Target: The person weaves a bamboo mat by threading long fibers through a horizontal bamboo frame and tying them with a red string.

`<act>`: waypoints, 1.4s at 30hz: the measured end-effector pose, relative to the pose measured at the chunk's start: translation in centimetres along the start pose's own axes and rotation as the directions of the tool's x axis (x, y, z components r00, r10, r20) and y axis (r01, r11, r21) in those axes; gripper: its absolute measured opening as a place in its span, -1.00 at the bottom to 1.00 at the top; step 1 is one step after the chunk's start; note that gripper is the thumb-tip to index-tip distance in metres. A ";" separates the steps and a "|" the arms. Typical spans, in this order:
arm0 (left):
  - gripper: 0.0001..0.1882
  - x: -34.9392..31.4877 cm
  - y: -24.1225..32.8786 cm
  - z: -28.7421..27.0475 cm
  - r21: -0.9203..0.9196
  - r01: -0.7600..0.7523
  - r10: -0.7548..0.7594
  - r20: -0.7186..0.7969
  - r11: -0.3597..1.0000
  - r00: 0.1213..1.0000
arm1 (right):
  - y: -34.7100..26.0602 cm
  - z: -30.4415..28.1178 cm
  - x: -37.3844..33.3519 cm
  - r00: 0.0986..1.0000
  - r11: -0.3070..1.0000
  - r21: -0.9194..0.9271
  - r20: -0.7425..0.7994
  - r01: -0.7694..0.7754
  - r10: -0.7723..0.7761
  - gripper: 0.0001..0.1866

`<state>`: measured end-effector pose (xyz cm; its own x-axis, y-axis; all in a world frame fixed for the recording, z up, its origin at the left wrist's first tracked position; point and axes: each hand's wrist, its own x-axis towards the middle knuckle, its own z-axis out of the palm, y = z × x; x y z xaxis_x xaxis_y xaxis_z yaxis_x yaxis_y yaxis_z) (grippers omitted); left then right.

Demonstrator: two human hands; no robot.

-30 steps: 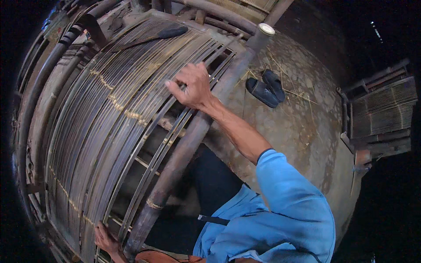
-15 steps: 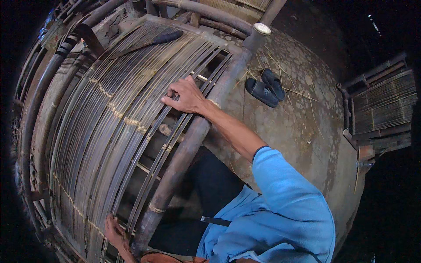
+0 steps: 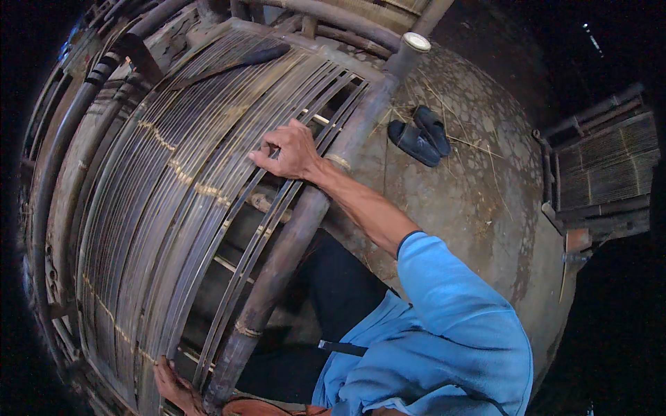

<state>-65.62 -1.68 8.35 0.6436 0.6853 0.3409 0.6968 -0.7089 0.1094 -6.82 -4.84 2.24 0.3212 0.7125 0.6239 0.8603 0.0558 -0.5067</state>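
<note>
In front of me lies a bamboo bench or bed frame whose top is made of long narrow bamboo slats [image 3: 149, 229], tied across with pale lashing [image 3: 184, 173]. My right hand [image 3: 290, 151] is closed at the far part of a slat beside the open gap, thumb and forefinger curled together; its lower fingers are hidden. Near the bottom of the view, my left hand [image 3: 175, 385] grips the near part of the slats at the same edge, partly hidden by its own back. Between the hands, two or three loose slats [image 3: 239, 291] lie apart across the gap.
A thick bamboo rail [image 3: 277, 267] borders the slats on my side. A long knife [image 3: 229, 67] with a dark handle lies on the far slats. Black sandals [image 3: 420, 139] and straw scraps sit on the concrete floor [image 3: 472, 208]. Another slatted piece [image 3: 607, 163] stands at the right.
Both hands have shifted slightly left. The slats at the gap's edge have moved left against the others, and the gap beside the loose slats is wider.
</note>
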 end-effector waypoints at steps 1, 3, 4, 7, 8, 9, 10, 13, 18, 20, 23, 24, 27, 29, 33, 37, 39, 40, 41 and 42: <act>-0.77 -0.2 0.2 -0.4 0.032 0.033 -0.033 -0.005 0.999 0.999 | -0.1 0.2 0.0 1.000 1.000 0.008 0.002 0.001 -0.001 -0.64; -0.77 -0.7 -0.8 0.5 -0.035 0.038 -0.038 -0.002 0.999 0.999 | 0.1 0.1 -0.2 0.999 0.999 0.039 0.020 -0.036 0.035 -0.64; -0.76 -0.7 -1.1 1.0 -0.111 0.035 -0.035 -0.001 0.993 0.999 | 0.2 -0.1 -0.3 0.999 0.998 0.043 0.022 -0.037 0.036 -0.64; -0.76 -1.1 -1.4 1.2 0.094 -0.124 0.130 -0.057 0.988 0.990 | 0.7 -0.1 -0.4 1.000 1.000 -0.013 0.028 0.006 -0.006 -0.64; -0.76 -1.2 -1.3 1.3 0.091 -0.121 0.126 -0.052 0.988 0.991 | 1.0 -0.1 -0.4 0.999 1.000 -0.012 0.034 0.004 -0.003 -0.64; -0.76 -1.3 -1.2 1.6 0.017 -0.036 0.036 -0.021 0.999 0.999 | 1.3 -0.3 -0.5 1.000 1.000 -0.027 0.013 -0.002 0.003 -0.61; -0.75 -1.5 -1.1 1.4 -0.041 0.059 -0.058 0.016 0.997 0.998 | 1.3 0.1 -0.4 1.000 1.000 -0.028 -0.008 -0.005 0.005 -0.59; -0.71 -1.7 -0.3 1.5 -0.208 0.072 -0.095 -0.101 0.976 0.990 | 1.2 0.4 0.3 0.999 0.998 -0.052 0.004 0.044 -0.044 -0.60; -0.69 1.0 2.5 1.5 -0.035 0.298 -0.293 0.099 0.954 0.951 | 1.3 2.6 0.7 0.990 0.990 -0.005 0.019 0.143 -0.143 -0.64; -0.68 4.2 4.3 1.7 0.175 0.155 -0.121 -0.186 0.972 0.975 | 0.4 1.5 1.0 0.943 0.927 -0.210 -0.056 0.311 -0.329 -0.67; -0.72 1.9 4.4 0.5 0.092 0.263 -0.239 -0.214 0.960 0.947 | -4.1 1.6 -1.1 0.986 0.988 0.017 0.073 0.152 -0.152 -0.71; -0.73 0.0 4.1 -0.1 -0.043 0.315 -0.317 -0.140 0.948 0.938 | -6.9 1.9 -2.4 0.984 0.987 0.160 0.171 0.024 -0.051 -0.73; -0.76 -4.8 3.8 1.0 -0.043 0.320 -0.322 -0.094 0.947 0.942 | -10.8 2.8 -5.2 0.883 0.972 0.192 0.421 0.138 -0.208 -0.77; -0.76 -5.7 3.9 1.4 -0.110 0.391 -0.397 -0.038 0.914 0.917 | -12.9 2.8 -6.3 0.846 0.958 0.242 0.468 0.153 -0.254 -0.78; -0.83 -6.6 3.7 2.2 -0.136 0.467 -0.471 -0.001 0.874 0.882 | -17.5 4.9 -7.7 0.788 0.910 0.259 0.460 0.323 -0.410 -0.76; -0.84 -6.6 3.9 2.7 -0.164 0.505 -0.508 0.027 0.847 0.861 | -22.5 7.8 -8.4 0.700 0.884 0.334 0.543 0.327 -0.464 -0.70; -0.85 -6.4 3.7 2.8 -0.168 0.507 -0.513 0.013 0.845 0.858 | -22.7 8.8 -8.5 0.645 0.897 0.307 0.624 0.317 -0.441 -0.68; -0.85 -6.4 3.7 2.9 -0.176 0.500 -0.507 0.006 0.848 0.862 | -22.4 8.9 -8.4 0.637 0.893 0.315 0.627 0.320 -0.449 -0.68; -0.86 -6.3 3.7 3.0 -0.184 0.491 -0.499 -0.001 0.852 0.866 | -22.1 8.8 -8.2 0.659 0.872 0.352 0.572 0.341 -0.488 -0.68; -0.86 -6.1 3.6 3.2 -0.192 0.479 -0.490 -0.007 0.856 0.872 | -22.0 8.9 -7.9 0.680 0.849 0.385 0.515 0.362 -0.523 -0.68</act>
<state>-66.05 -7.92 3.71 0.2175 0.9434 0.2502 0.8443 -0.3105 0.4368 -31.81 -5.50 3.20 -0.4353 0.8149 0.3827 0.6941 0.5745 -0.4338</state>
